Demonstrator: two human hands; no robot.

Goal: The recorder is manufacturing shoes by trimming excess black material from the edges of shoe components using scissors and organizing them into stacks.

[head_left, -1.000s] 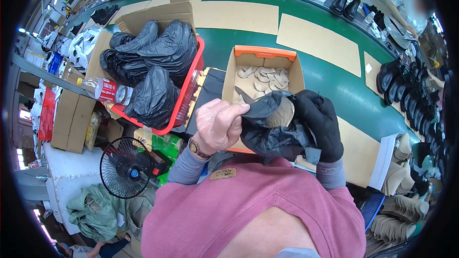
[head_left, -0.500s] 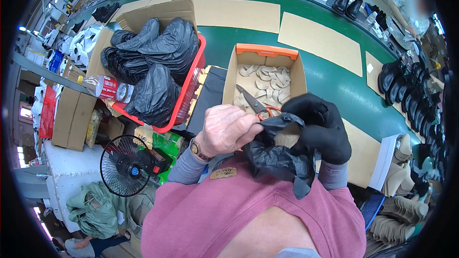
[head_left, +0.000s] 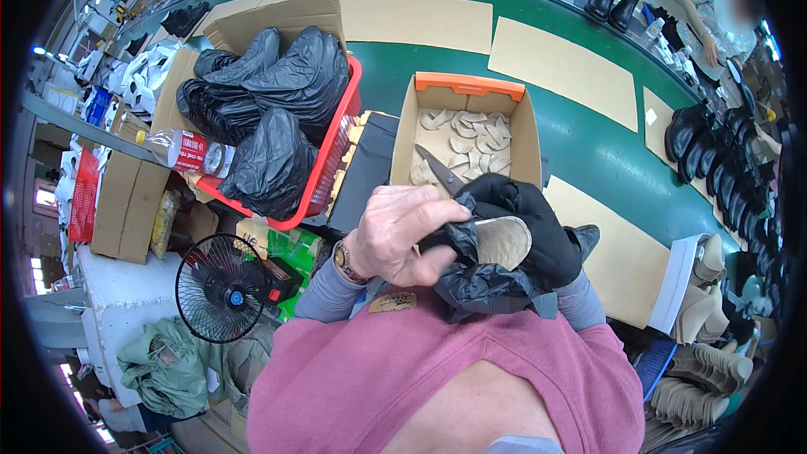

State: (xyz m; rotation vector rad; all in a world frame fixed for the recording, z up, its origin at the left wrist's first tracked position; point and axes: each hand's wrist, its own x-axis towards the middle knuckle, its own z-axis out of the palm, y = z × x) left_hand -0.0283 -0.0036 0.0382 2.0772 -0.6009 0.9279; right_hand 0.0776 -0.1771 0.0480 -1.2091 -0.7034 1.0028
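Close to my chest I have a crinkled black piece, apparently a shoe upper [head_left: 479, 290], with a pale beige, rounded stiff piece [head_left: 502, 242] showing in its opening. My right hand [head_left: 546, 235], in a black glove, is wrapped round its far side. My bare left hand [head_left: 399, 235], wearing a wristwatch [head_left: 343, 262], pinches the near-left edge of the black material between thumb and fingers. Just beyond my hands, an open carton box [head_left: 521, 130] contains several beige crescent-shaped pieces [head_left: 479, 139]. Scissors [head_left: 439, 172] lie with their blades over it, handles hidden behind my hands.
On the left, a red basket [head_left: 349, 109] carries stacked black uppers [head_left: 294, 76] and a plastic bottle [head_left: 187, 153]. A black fan [head_left: 223, 286] stands below it. Cardboard sheets [head_left: 563, 71] lie on the green bench [head_left: 605, 164]; black shoes [head_left: 706, 147] line the right. Another person [head_left: 723, 21] is far right.
The black upper has turned and opened, so the beige piece shows more fully. My right hand has shifted left and down around it. My left fingers have spread slightly along its edge.
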